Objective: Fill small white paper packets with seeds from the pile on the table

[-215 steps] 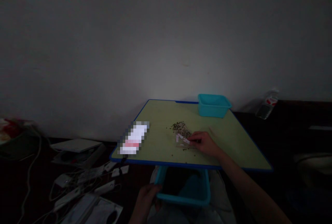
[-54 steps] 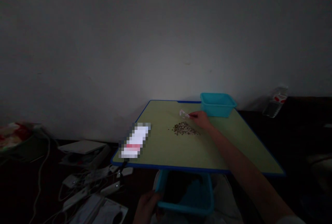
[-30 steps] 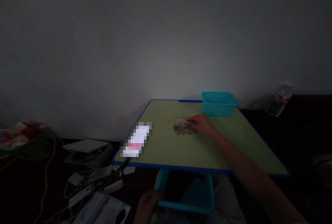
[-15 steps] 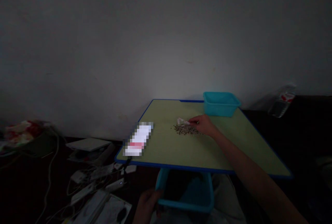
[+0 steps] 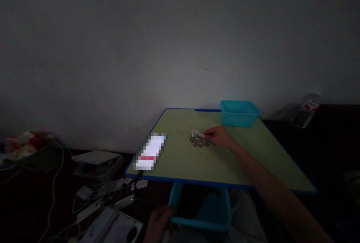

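Pale pc. (image 5: 197, 133) pinched in R hand (image 5: 219, 137), best held low so dark bits (image 5: 200, 142) aren't scattered; lower tub (image 5: 201, 224) gripped by L hand (image 5: 159, 220).

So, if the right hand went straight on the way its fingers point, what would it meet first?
Past the small whitish, seemingly plastic piece it pinches, the right hand would likely brush the loose pile of dark-and-pale grains first, though its height is unclear.

Smooth plastic turquoise tubs (image 5: 201, 223), thin plastic-looking film (image 5: 196, 133), smooth matt tabletop (image 5: 174, 162), matt wall (image 5: 182, 48).
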Available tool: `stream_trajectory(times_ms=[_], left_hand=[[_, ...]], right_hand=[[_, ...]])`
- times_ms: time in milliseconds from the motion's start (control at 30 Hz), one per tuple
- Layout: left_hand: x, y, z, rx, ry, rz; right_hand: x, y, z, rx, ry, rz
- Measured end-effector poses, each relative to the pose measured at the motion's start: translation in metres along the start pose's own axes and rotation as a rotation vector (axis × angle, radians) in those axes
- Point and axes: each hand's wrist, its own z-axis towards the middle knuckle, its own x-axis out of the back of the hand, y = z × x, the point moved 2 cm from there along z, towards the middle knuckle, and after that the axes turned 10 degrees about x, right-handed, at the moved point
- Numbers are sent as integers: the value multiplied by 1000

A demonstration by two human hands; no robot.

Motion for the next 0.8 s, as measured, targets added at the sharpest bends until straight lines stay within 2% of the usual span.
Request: stream_trajectory(times_ms=[267, 433, 600, 800], left_hand=[[1, -2, 2, 6, -30, -10], [1, 0, -2, 5, 38, 14], [-2, 1, -5, -42, -9, 8], [-3, 4, -6, -36, -15, -10]], right_hand=[[-3, 1, -1, -16, -73, 132], [-4, 3, -1, -15, -100, 153], [-4, 7, -1, 0, -142, 171], [-8, 10, 0, -66, -47, 197]])
